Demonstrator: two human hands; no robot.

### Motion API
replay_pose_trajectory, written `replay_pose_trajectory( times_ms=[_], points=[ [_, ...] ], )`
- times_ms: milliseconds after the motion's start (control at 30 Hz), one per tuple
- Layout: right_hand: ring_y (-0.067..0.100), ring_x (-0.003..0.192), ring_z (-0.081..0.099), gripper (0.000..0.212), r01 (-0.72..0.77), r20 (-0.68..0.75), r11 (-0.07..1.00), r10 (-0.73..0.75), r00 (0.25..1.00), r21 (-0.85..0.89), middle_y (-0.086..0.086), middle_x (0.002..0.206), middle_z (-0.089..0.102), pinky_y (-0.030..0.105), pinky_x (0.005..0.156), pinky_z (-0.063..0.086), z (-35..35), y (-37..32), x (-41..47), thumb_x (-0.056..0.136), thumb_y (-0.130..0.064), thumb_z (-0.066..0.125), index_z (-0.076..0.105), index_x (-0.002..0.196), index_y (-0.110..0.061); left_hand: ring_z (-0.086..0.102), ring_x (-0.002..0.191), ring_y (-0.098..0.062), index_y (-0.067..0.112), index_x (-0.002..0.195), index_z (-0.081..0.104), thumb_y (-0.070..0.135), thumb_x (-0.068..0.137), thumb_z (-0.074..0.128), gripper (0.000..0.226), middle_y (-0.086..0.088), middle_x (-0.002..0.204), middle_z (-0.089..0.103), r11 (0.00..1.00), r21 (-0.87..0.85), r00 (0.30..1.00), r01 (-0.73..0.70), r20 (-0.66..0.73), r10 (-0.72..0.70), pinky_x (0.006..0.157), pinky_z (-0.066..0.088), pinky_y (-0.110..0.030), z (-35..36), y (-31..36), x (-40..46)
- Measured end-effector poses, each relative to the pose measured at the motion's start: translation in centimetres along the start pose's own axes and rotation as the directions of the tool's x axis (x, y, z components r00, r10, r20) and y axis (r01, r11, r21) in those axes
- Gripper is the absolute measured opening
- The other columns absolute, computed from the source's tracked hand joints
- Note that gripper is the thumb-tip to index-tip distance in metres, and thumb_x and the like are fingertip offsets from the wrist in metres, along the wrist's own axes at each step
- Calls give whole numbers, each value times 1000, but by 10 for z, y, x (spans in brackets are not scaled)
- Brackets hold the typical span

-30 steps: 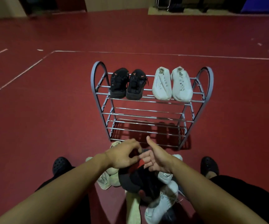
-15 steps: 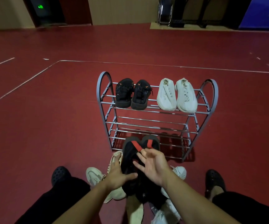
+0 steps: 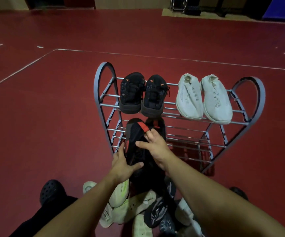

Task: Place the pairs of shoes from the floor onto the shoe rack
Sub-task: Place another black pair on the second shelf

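Matte red floor [image 3: 52, 125] with thin white lines. Grey metal-bar shoe rack [image 3: 248, 89] with arched ends; top tier has black lace-up pair [image 3: 143, 94], orange marks, and white knit pair [image 3: 204, 98]. Left hand [image 3: 122, 165] and right hand [image 3: 155, 147] both grasp black red-tabbed pair [image 3: 138, 135], raised before the rack's lower tiers. Floor pile [image 3: 138, 207]: cream, neon-trimmed, black shoes; lettering unreadable.
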State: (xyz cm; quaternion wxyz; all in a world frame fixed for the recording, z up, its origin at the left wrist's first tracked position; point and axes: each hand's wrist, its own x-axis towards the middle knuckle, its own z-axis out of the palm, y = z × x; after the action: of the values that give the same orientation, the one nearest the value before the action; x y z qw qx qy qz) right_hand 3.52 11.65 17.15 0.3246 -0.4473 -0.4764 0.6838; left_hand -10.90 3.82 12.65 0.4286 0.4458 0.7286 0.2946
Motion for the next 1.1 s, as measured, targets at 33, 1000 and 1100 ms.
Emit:
replay_pose_trajectory(
  times_ms=[33,1000,1100],
  points=[
    [17,144,38,101,4,15,995,-2,1000,-96,2,156,40,31,107,42,-4,0,9,74,-9,83,20,153,-7,35,139,-34,38,156,5,51,72,83,115,-7,142,27,1000,-8,1000,6,14,-6,116,33,-50,-2,2,7],
    [23,137,40,81,210,3,394,-465,885,-895,0,149,46,40,112,36,-45,8,61,79,-65,62,38,146,-27,67,111,-15,26,138,54,54,98,48,49,4,127,65,816,-577,976,-34,-196,-98,102,52,-40,-1,12,67],
    [19,140,27,77,26,-302,631,-407,862,-775,-2,151,32,38,116,28,-35,38,20,82,-61,67,40,144,-24,63,118,-16,33,140,47,53,93,60,52,5,132,61,796,-605,983,-31,-162,-85,102,51,-40,0,7,53]
  ],
)
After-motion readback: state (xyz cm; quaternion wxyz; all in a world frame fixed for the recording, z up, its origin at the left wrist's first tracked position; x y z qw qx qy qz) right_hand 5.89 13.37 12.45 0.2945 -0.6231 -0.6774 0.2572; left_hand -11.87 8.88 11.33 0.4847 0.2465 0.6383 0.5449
